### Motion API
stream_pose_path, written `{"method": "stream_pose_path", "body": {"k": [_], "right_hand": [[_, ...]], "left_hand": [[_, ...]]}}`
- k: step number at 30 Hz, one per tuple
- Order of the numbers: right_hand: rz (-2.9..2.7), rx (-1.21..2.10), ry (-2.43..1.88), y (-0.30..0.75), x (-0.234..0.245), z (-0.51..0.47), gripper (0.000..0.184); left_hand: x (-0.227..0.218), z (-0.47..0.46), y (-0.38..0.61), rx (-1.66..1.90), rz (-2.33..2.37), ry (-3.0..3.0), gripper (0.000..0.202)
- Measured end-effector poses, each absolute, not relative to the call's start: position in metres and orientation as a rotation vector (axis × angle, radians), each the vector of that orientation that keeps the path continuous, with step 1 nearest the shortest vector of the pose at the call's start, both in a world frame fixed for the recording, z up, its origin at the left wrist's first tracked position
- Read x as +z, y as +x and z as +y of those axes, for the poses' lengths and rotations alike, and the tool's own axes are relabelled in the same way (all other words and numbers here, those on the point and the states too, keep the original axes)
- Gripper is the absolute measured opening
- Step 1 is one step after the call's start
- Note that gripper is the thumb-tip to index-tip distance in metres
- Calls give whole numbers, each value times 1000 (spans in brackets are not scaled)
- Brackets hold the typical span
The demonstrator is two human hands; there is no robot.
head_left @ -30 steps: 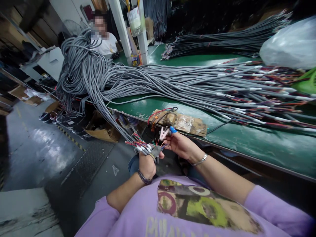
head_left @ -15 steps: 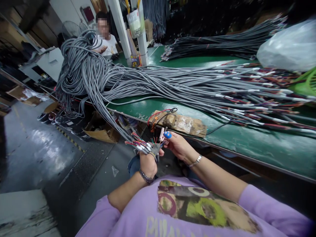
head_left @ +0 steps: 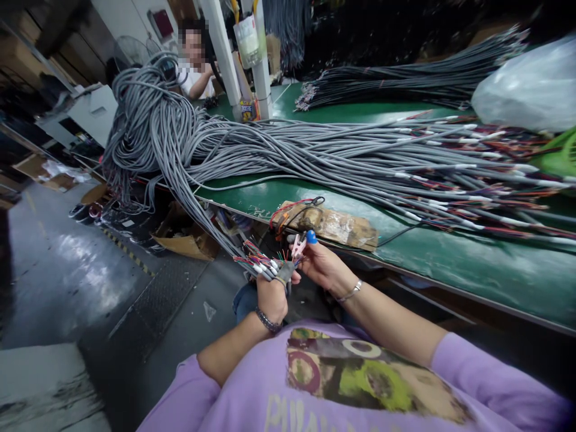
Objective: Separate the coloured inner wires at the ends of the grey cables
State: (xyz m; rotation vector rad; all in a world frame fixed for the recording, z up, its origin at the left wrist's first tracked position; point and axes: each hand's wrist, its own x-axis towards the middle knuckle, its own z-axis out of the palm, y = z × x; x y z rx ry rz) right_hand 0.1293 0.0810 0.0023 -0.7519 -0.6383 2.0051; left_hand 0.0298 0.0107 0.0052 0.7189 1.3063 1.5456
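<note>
My left hand (head_left: 272,295) is closed around the ends of several grey cables (head_left: 266,271), with a grey wrap over some fingers. White sleeves and thin coloured wires fan out of the cable ends above the fist. Close beside it, my right hand (head_left: 324,267) pinches a small pink clip-like tool (head_left: 297,246) at the wire tips. A blue cover (head_left: 311,237) sits on the right thumb. Whether the tool's jaws bite a wire is too small to tell.
On the green table (head_left: 450,264) lies a long heap of grey cables (head_left: 279,144). A wooden block (head_left: 346,227) with wires is at the near edge. Behind are dark cables (head_left: 396,84), a plastic bag (head_left: 526,84) and a green basket (head_left: 560,153). A co-worker (head_left: 195,75) sits beyond.
My right thumb has lifted and turned upright, and the pink tool has tilted with it. My left hand keeps the cables almost in place. The co-worker's arm has risen.
</note>
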Motion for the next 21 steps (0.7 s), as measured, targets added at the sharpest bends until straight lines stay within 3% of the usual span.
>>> {"method": "stream_pose_path", "body": {"k": [6,13,21], "right_hand": [[-613,1963,-770,127,3,80,45],[-769,2249,-780,149,4,73,54],[-1135,2169,-951,163,17,73,41]], "left_hand": [[4,9,29,1529,1318,764,26],[7,6,29,1528,1282,757,25],[3,-3,25,1474,1323,858,25]]}}
